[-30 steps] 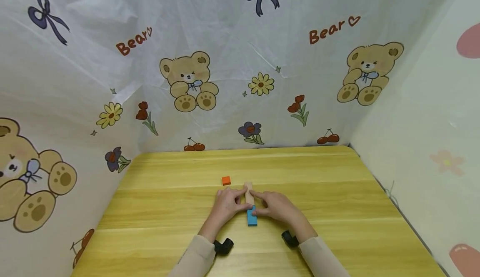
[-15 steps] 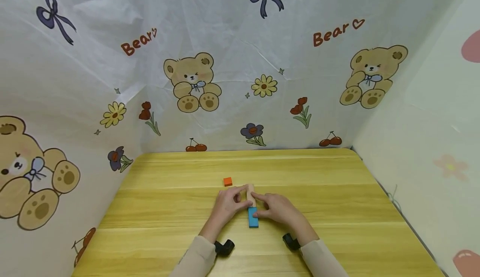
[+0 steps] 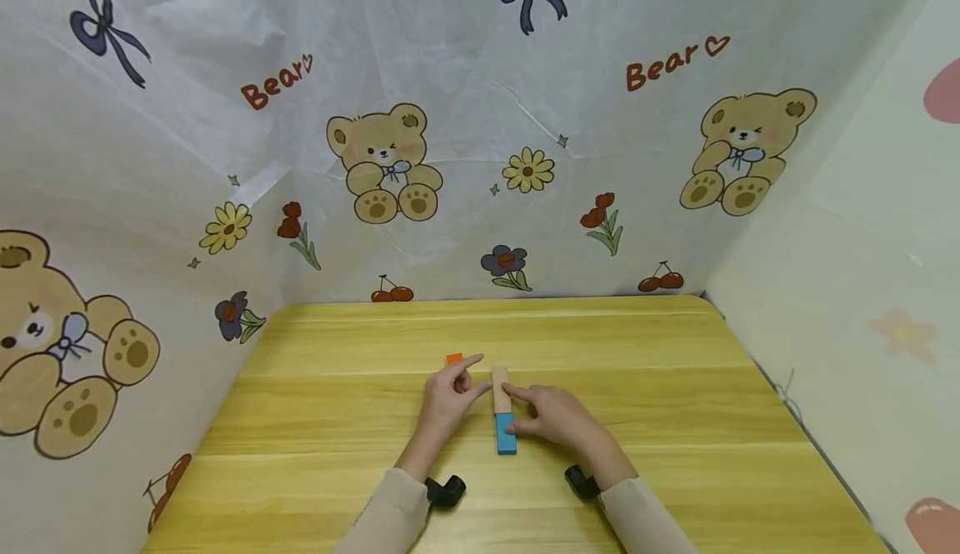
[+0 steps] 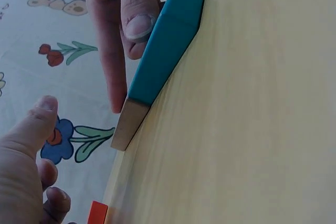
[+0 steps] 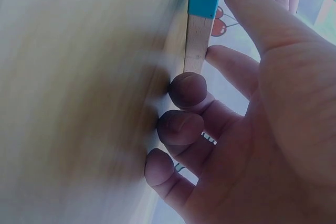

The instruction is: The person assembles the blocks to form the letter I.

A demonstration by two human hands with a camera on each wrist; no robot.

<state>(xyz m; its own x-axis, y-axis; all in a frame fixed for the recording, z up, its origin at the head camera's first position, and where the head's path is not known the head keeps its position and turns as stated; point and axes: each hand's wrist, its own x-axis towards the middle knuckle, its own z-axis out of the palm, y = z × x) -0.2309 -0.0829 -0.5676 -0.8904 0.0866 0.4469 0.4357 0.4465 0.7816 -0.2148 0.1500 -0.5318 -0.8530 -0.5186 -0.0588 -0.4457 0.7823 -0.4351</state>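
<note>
A blue block (image 3: 506, 433) and a plain wooden block (image 3: 501, 391) lie end to end in one line on the table, the blue one closer to the person. My right hand (image 3: 562, 417) stays at their right side: the index fingertip touches the wooden block and the thumb rests on the blue block (image 4: 169, 43). Apart from the row, to its left, is my left hand (image 3: 446, 397), thumb and index finger spread with nothing between them. Behind that hand, partly covered by it, an orange block (image 3: 454, 358) sits on the table.
The wood-grain table (image 3: 637, 346) meets a patterned cloth wall (image 3: 465, 254) at its back edge. More cloth stands along the left and right. A black wrist mount (image 3: 447, 492) sits at the left wrist, another (image 3: 581, 481) at the right.
My left hand has let go of the blocks and moved left and away from the person, towards the orange block. My right hand and the two joined blocks hold their place.
</note>
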